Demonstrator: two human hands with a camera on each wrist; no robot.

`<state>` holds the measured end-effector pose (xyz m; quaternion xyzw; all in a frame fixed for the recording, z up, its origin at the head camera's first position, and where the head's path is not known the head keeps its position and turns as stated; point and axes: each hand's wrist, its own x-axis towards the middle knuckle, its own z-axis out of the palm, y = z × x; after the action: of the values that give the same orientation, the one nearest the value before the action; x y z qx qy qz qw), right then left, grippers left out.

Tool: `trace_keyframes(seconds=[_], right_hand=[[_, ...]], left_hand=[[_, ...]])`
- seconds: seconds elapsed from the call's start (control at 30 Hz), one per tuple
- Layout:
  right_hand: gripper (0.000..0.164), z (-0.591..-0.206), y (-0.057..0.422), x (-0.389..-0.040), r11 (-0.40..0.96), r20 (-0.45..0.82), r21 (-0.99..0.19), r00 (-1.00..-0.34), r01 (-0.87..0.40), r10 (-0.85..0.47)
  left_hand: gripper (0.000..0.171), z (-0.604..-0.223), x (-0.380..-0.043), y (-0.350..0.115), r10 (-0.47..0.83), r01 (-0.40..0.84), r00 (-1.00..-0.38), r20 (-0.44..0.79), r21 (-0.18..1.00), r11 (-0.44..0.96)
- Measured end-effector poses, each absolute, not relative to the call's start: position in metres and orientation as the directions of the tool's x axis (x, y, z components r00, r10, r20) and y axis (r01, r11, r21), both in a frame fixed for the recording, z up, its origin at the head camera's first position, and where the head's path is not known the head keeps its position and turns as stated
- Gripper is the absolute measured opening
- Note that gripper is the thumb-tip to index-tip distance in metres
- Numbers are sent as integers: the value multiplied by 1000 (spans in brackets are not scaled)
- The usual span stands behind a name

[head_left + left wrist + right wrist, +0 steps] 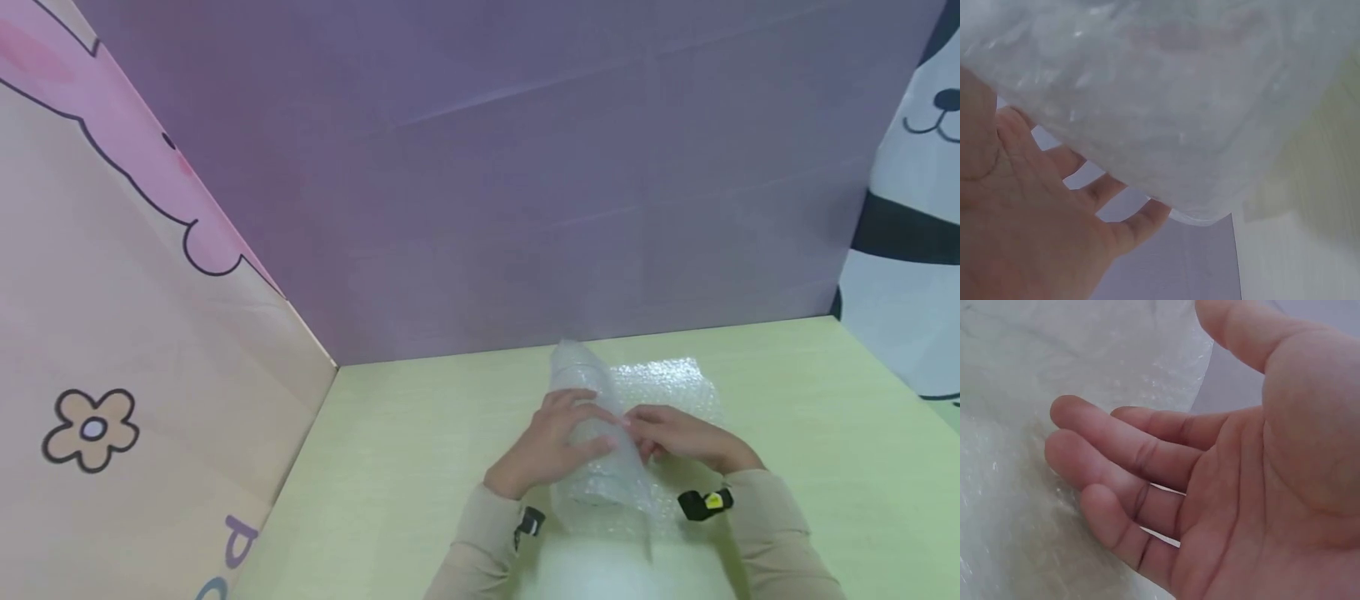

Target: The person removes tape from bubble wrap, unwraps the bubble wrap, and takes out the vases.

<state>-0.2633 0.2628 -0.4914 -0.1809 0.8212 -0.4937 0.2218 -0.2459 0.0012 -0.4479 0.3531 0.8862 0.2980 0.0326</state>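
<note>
A clear bubble wrap roll (pixel 588 375) lies on the table, angled away from me. My left hand (pixel 558 442) holds it at mid-length, index finger and thumb reaching across its top. In the left wrist view the other fingers (pixel 1138 228) bend round the side of the wrap, their tips partly hidden. At the right side of the roll is my right hand (pixel 686 437), close to the left fingertips. The right wrist view shows its fingers (pixel 1104 431) loosely bent and the thumb apart, with the wrap behind them. Whatever the roll encloses is hidden.
A flat stretch of bubble wrap (pixel 667 379) spreads on the pale table (pixel 405 450) behind and right of the roll. A purple panel (pixel 465 183) stands along the back edge. Printed panels rise at the left (pixel 187 350) and right (pixel 900 300).
</note>
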Motion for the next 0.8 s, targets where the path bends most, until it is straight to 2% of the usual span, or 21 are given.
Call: trace_keyframes(seconds=[0.17, 0.53, 0.8], right_hand=[[43, -493, 262, -265, 439, -166, -893, -837, -95, -521], [44, -493, 260, -263, 421, -177, -904, -841, -66, -512], [44, -496, 259, -264, 400, -173, -915, -841, -56, -513]], left_hand=[[50, -450, -250, -1, 636, 606, -753, 168, 553, 572], [51, -451, -253, -9, 601, 543, -786, 146, 628, 558], [52, -448, -255, -17, 581, 513, -805, 122, 636, 577]])
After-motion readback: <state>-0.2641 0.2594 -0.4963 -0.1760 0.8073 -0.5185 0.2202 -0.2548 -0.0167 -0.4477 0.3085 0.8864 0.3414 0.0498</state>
